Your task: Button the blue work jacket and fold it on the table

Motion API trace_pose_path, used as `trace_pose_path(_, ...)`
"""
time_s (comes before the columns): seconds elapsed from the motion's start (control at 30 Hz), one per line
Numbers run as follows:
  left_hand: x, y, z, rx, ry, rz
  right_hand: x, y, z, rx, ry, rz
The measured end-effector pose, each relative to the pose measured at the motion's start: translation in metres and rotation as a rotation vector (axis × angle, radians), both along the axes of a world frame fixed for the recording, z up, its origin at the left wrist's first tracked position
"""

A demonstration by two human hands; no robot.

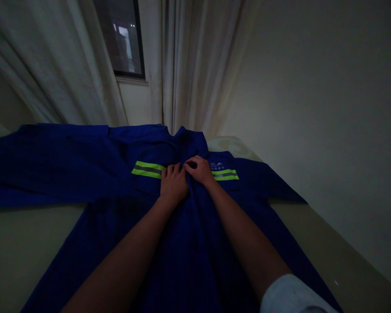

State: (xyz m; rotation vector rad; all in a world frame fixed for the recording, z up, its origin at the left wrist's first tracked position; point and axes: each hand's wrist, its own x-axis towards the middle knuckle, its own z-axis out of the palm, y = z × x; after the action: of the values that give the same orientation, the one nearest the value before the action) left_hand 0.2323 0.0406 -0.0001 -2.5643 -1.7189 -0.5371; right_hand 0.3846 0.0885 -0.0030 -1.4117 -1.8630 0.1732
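Observation:
A dark blue work jacket (pixel 94 161) with yellow-green reflective stripes (pixel 147 169) across the chest lies spread flat on a pale surface (pixel 19 248), collar away from me. My left hand (pixel 172 184) and my right hand (pixel 200 169) meet at the middle of the chest, just below the collar. Both have their fingers curled and pinched on the jacket's front opening. The fingertips are partly buried in the fabric. The left sleeve stretches out far to the left.
Pale curtains (pixel 195 65) hang behind the surface, with a dark window (pixel 124 39) between them. A plain wall (pixel 329 108) runs along the right side, close to the surface's right edge. The room is dim.

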Motion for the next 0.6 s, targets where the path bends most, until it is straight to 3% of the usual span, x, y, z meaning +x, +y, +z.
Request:
trace_pose_path(0.37,0.0004,-0.0006,0.0023,0.029,-0.05,0.0,0.0016,0.0008,-0.0011,-0.052,0.071,-0.031)
trace_pose_path(0.6,0.0016,-0.0024,0.0035,0.06,-0.071,0.009,0.0029,0.0046,-0.0027,-0.065,-0.016,-0.097)
